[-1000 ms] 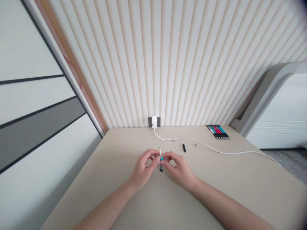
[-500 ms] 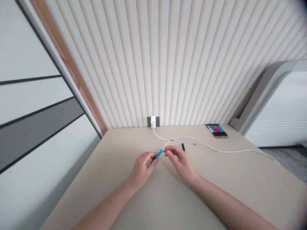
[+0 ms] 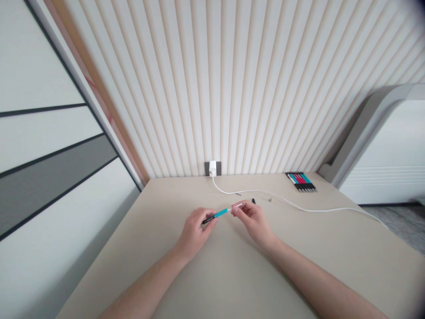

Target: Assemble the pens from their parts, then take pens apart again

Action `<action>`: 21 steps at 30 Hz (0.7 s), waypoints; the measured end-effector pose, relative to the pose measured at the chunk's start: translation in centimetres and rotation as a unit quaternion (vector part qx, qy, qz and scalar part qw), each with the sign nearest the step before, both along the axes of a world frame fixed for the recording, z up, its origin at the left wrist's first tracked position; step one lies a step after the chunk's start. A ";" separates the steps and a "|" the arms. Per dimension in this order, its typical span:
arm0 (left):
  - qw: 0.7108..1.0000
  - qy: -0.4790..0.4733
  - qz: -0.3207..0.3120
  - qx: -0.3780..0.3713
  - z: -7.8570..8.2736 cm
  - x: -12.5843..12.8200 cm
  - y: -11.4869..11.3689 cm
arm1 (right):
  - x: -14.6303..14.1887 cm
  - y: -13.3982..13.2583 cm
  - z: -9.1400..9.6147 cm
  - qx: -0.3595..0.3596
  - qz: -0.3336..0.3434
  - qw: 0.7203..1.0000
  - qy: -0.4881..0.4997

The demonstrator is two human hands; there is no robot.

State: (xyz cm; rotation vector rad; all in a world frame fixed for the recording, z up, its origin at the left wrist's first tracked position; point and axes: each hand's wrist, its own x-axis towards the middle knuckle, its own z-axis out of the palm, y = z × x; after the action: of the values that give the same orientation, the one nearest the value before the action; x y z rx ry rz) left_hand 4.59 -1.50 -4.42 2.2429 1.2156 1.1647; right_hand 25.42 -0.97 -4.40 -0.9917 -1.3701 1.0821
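My left hand [image 3: 195, 228] pinches a black and blue pen barrel [image 3: 221, 213] between thumb and fingers, tilted up to the right above the table. A thin white refill [image 3: 229, 209] sticks out of the barrel's right end. The thumb and fingers of my right hand [image 3: 250, 218] are closed on that refill, and its tip shows past them. Just behind my right hand lies a small black pen part [image 3: 253, 201], partly hidden by the fingers. A small spring [image 3: 238, 194] lies by the white cable, and a small grey metal piece [image 3: 270, 200] rests further right.
A row of several black, blue, red and white pens [image 3: 301, 181] lies at the back right of the beige table [image 3: 199, 283]. A white charger [image 3: 212, 168] sits in the wall socket. Its white cable [image 3: 285, 202] runs across the table to the right edge.
The pen barrel has swung to a flatter angle, pointing more to the right. My right hand has closed on the refill, having been apart from it with loose fingers.
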 end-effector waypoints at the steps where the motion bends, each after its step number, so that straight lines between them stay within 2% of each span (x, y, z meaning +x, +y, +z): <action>1: 1.000 -0.002 0.000 0.001 0.0 -0.1 0.0 | 0.0 0.0 0.1 -0.002 0.002 1.000 0.005; 9: 0.997 0.005 -0.076 0.034 0.4 -0.1 -0.5 | 0.0 0.2 0.4 -0.013 0.011 0.998 0.062; 12: 0.995 -0.008 -0.086 0.046 0.3 -0.1 -0.4 | 0.1 0.3 0.5 -0.026 0.010 0.997 0.077; 16: 0.997 -0.028 -0.061 0.035 0.2 -0.1 -0.3 | 0.3 0.3 0.5 -0.033 0.047 0.994 0.092; 21: 0.995 -0.094 0.020 -0.019 -0.1 -0.3 -0.1 | 0.7 0.2 0.5 -0.053 0.085 0.992 0.082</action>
State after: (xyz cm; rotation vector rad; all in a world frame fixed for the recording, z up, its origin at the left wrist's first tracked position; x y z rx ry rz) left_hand 4.29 -1.56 -4.50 2.0380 1.2017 1.3234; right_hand 26.10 -0.80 -3.87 -0.8530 -1.2915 1.3459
